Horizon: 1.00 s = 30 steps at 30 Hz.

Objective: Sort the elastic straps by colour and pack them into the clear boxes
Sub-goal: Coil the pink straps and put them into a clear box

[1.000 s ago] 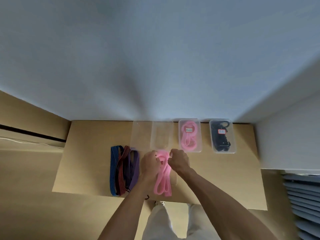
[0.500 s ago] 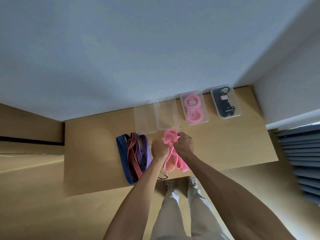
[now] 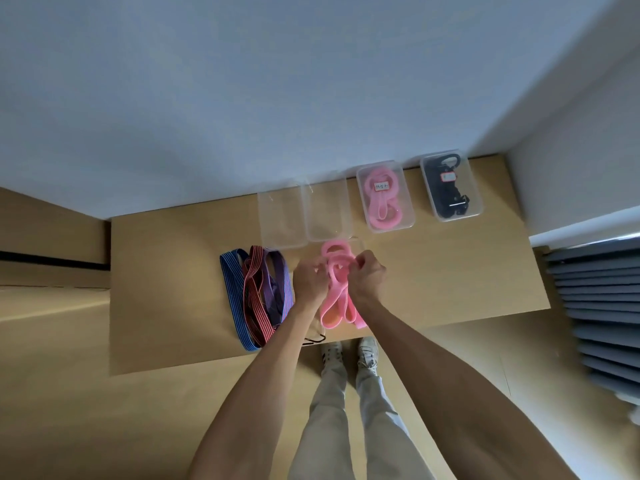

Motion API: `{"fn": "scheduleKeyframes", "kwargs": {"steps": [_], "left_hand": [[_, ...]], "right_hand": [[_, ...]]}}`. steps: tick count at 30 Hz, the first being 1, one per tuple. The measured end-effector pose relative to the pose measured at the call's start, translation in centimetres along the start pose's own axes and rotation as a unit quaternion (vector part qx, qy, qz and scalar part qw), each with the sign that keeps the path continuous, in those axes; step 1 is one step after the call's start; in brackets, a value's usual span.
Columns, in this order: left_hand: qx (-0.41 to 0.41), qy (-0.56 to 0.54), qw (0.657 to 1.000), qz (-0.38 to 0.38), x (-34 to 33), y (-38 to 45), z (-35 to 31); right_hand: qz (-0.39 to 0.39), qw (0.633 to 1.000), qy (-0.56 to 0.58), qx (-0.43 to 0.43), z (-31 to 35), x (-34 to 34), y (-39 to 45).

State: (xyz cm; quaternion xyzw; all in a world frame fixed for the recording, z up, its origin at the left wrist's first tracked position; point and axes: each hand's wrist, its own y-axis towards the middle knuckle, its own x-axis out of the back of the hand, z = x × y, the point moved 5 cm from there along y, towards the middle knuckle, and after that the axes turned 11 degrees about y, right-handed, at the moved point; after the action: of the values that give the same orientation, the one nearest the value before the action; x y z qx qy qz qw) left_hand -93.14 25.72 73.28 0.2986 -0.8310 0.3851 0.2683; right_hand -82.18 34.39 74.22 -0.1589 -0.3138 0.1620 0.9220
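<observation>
- A person is standing at a light wooden tabletop (image 3: pixel 450 271), seen from above through a head-worn camera.
- The left hand (image 3: pixel 310 280) and the right hand (image 3: pixel 367 276) are meeting over the middle of the tabletop, both with fingers curled, pinching a pink elastic strap (image 3: pixel 337 296).
- The pink elastic strap is looping up between the hands, and its long end is trailing toward the near edge of the tabletop.
- A pile of striped elastic straps (image 3: pixel 258 292), blue, red and purple, is lying on the tabletop just to the left of the left hand.
- Along the far edge, against a grey wall (image 3: pixel 277 81), four clear plastic boxes are sitting in a row.
- The two left boxes, an open clear box (image 3: pixel 282 220) and a second open clear box (image 3: pixel 327 213), are touching side by side and holding nothing that can be made out.
- To their right, a box of pink straps (image 3: pixel 385 197) is carrying a small label.
- Farthest right, a box of black straps (image 3: pixel 451 185) is also labelled.
- Below the tabletop edge, the person's light trousers (image 3: pixel 349 410) and pale shoes (image 3: pixel 348 351) are showing.
</observation>
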Motion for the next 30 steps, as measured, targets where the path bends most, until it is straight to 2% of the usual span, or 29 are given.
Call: {"fn": "scheduleKeyframes", "kwargs": {"steps": [4,8,13,16,19,21,23,26,30], "left_hand": [[-0.034,0.09,0.995,-0.018,0.1,0.3,-0.8],[-0.091,0.234,0.968,0.006,-1.0,0.2,-1.0],[-0.107,0.255,0.96,-0.052,-1.1,-0.2,-1.1],[-0.103,0.19,0.973,-0.075,-0.7,-0.4,-1.7],[-0.029,0.021,0.999,-0.041,0.0,-0.5,-1.1],[0.048,-0.128,0.991,-0.002,0.7,-0.9,-0.4],[0.074,-0.205,0.975,0.035,1.3,-1.7,-0.6],[0.042,-0.249,0.964,0.079,2.8,-3.3,-2.6],[-0.017,-0.252,0.967,0.022,6.9,-5.4,-6.5]], "right_hand": [[-0.011,0.999,0.046,0.024,-0.1,0.4,-0.3],[-0.007,0.997,0.073,0.014,-0.9,1.0,0.1],[0.012,0.996,0.087,-0.009,-1.9,1.7,0.1],[0.014,0.994,0.102,-0.035,-2.0,2.1,-0.1],[0.011,0.987,0.142,-0.069,-1.5,2.7,-0.1],[0.048,0.984,0.159,-0.068,-0.4,3.1,0.0],[0.101,0.976,0.18,-0.063,1.1,3.6,-0.1],[0.164,0.959,0.221,-0.064,3.9,4.9,-0.7],[0.206,0.955,0.212,-0.002,8.9,7.8,-1.7]]}}
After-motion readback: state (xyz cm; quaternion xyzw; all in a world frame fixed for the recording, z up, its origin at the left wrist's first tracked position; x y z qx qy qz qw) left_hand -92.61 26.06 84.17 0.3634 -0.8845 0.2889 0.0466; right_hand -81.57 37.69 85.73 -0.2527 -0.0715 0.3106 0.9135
